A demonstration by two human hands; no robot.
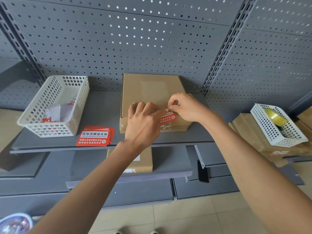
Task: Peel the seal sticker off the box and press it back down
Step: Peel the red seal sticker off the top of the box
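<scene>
Right hand fingers pinching red seal sticker on box, left hand spread flat, spare stickers reading "此标签撕毁无效"

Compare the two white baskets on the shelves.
The left basket is larger and holds paper scraps and red sticker bits; the right basket is smaller and holds a yellowish tape roll. The left one sits on the grey shelf, the right one on cardboard boxes. Both are white perforated plastic.

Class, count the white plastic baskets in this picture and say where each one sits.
2: one white basket on the shelf left of the box; another white basket at the right, holding a tape roll.
</scene>
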